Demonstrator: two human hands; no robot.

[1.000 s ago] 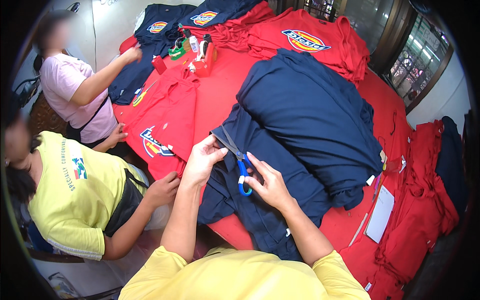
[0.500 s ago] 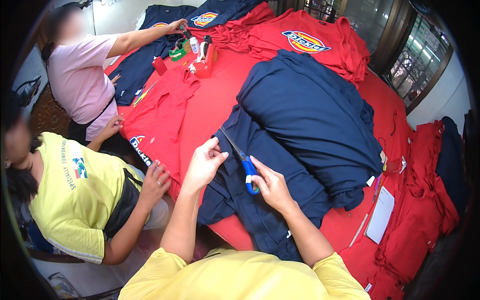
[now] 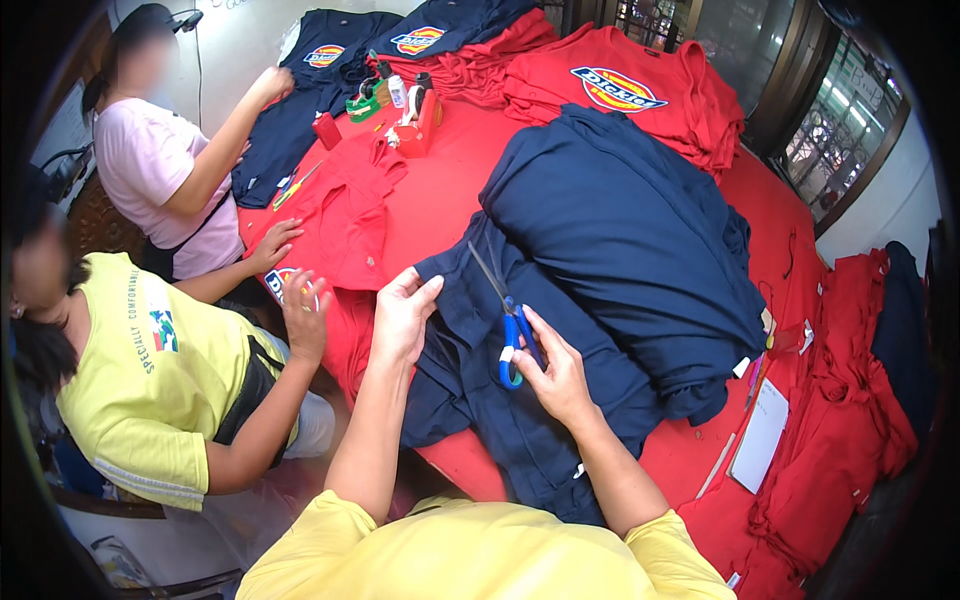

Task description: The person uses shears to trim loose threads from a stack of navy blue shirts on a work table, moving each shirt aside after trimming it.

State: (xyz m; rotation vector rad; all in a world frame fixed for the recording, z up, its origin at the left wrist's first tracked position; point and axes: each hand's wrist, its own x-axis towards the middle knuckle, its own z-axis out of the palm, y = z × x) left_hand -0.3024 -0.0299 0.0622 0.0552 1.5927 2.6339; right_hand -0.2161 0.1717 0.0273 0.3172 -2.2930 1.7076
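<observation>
Blue-handled scissors (image 3: 511,312) are in my right hand (image 3: 556,372), their blades pointing up and left over dark navy cloth. The two handle loops are parted a little. My left hand (image 3: 402,315) pinches the edge of a navy garment (image 3: 470,330) between thumb and fingers, left of the blades. The blade tips lie above this cloth, apart from my left fingers. Right behind my right hand rises a large folded heap of navy garments (image 3: 610,230).
A red garment (image 3: 345,215) lies on the red-covered table (image 3: 455,150), near a co-worker's hands (image 3: 305,315). A second co-worker in pink (image 3: 155,170) stands farther back. Red shirts (image 3: 640,70) are piled behind; a white notepad (image 3: 760,435) lies at the right, a tape dispenser (image 3: 418,130) farther back.
The scissors' handles have spread apart, and the blades have shifted slightly right. My left hand has moved a little left with the cloth edge. The co-worker in pink has drawn an arm back.
</observation>
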